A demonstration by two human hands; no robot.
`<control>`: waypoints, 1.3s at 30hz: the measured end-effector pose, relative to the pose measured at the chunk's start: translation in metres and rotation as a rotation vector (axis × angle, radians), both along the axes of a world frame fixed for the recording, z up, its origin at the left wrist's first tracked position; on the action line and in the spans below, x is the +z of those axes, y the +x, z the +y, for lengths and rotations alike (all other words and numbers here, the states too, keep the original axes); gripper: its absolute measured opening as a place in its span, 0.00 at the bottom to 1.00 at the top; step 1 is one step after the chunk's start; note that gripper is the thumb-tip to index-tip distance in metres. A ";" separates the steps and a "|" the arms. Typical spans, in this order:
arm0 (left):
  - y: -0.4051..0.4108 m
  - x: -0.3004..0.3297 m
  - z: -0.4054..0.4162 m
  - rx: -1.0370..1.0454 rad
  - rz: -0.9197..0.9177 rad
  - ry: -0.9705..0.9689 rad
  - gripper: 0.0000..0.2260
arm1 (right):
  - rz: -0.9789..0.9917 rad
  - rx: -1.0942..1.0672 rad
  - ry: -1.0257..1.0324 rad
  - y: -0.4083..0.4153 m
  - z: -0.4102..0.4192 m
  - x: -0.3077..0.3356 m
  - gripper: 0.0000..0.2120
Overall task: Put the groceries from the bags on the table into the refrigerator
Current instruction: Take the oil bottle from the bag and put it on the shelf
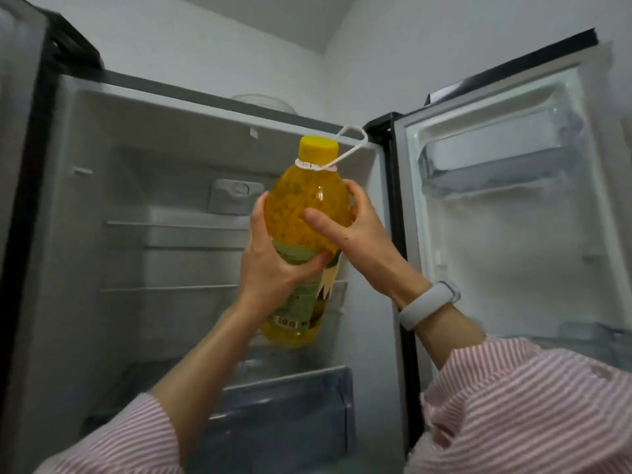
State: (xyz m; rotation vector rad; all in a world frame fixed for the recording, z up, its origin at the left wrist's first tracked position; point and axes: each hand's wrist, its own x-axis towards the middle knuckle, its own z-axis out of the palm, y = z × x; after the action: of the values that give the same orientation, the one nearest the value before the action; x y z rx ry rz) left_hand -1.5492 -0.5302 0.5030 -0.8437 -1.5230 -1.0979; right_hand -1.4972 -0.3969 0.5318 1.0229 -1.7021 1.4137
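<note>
A big clear bottle of yellow oil (302, 213) with a yellow cap and a white carry loop is held up in front of the open refrigerator (164, 186). My left hand (270, 268) grips its middle over the green label. My right hand (355, 227) wraps the upper body from the right, thumb across the front. The bottle is upright, slightly tilted, and hangs level with the upper shelves.
Glass shelves (171, 224) line the fridge interior, with a clear drawer (290, 398) at the bottom. The open right door (513, 200) has a door bin (492, 165) near its top. A white dish (263, 101) sits on top of the fridge.
</note>
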 end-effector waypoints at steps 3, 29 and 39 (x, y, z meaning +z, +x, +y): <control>-0.027 0.035 0.002 0.079 0.115 -0.051 0.49 | 0.114 0.043 -0.059 -0.031 0.004 0.024 0.26; -0.175 0.045 -0.026 0.368 0.080 -0.338 0.52 | 0.196 -0.081 -0.296 -0.210 -0.012 -0.007 0.37; -0.207 0.017 -0.021 0.414 0.115 -0.451 0.49 | -0.124 0.025 -0.219 -0.215 0.018 -0.049 0.44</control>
State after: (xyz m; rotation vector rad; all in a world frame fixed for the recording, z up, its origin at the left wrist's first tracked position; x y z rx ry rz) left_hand -1.7564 -0.5514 0.5204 -0.8209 -1.7746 -0.4026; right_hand -1.7123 -0.3791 0.4830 0.8537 -1.5827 1.6685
